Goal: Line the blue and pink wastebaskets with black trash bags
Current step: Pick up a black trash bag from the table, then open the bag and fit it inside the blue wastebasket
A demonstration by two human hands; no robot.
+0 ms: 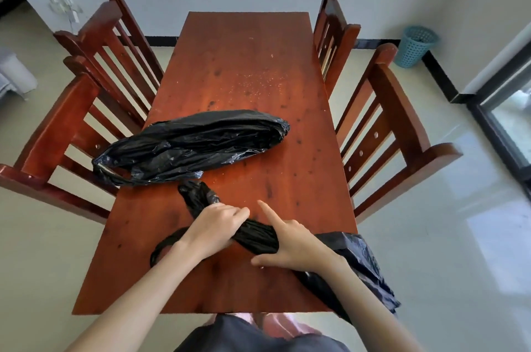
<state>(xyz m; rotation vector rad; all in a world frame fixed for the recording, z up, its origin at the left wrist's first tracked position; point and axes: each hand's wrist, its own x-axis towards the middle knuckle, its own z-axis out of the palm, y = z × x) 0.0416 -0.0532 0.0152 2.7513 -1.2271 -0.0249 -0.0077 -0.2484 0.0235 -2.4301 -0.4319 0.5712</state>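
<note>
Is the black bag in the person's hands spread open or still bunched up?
Bunched up. The held trash bag is twisted into a rope between the left hand and right hand, its end hanging off the table.

Two black trash bags (pixel 189 144) (pixel 258 235), four chairs (pixel 382 127) (one blue wastebasket (pixel 415 45)).

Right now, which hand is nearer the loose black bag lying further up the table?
Left. The left hand grips the twisted bag just below the loose bag; the right hand lies farther right.

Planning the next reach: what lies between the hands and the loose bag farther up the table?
In the head view, only bare table and the twisted end of the held bag.
</note>
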